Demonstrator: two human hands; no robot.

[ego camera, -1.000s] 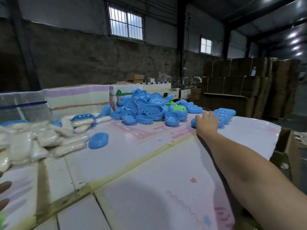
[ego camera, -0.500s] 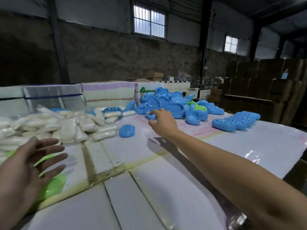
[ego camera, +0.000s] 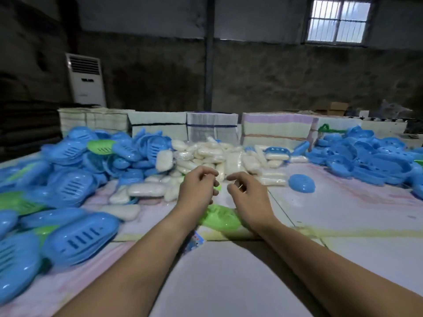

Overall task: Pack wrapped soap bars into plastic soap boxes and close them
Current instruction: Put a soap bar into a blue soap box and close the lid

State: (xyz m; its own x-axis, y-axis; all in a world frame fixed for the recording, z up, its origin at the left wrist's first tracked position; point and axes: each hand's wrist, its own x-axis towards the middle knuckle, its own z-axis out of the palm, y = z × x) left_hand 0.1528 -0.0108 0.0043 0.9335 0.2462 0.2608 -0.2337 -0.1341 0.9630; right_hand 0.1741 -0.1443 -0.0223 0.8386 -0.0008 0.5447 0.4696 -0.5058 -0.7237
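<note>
A green plastic soap box (ego camera: 218, 218) lies on the table just under my wrists. My left hand (ego camera: 198, 187) and my right hand (ego camera: 246, 191) hover side by side above it, fingers loosely curled. A small green edge (ego camera: 218, 187) shows at my left fingertips; whether they grip it is unclear. My right hand holds nothing. Right behind my hands is a heap of wrapped white soap bars (ego camera: 206, 156).
Piles of blue soap boxes lie at the left (ego camera: 68, 184) and far right (ego camera: 366, 156), with a few green ones among them. A single blue box (ego camera: 301, 183) sits right of the soap. Bundled flat cartons (ego camera: 274, 126) line the table's (ego camera: 343, 225) far edge.
My view has swung left from the right-hand blue pile to the soap heap. My right hand has pulled back from the far boxes, and both hands now meet over the green box.
</note>
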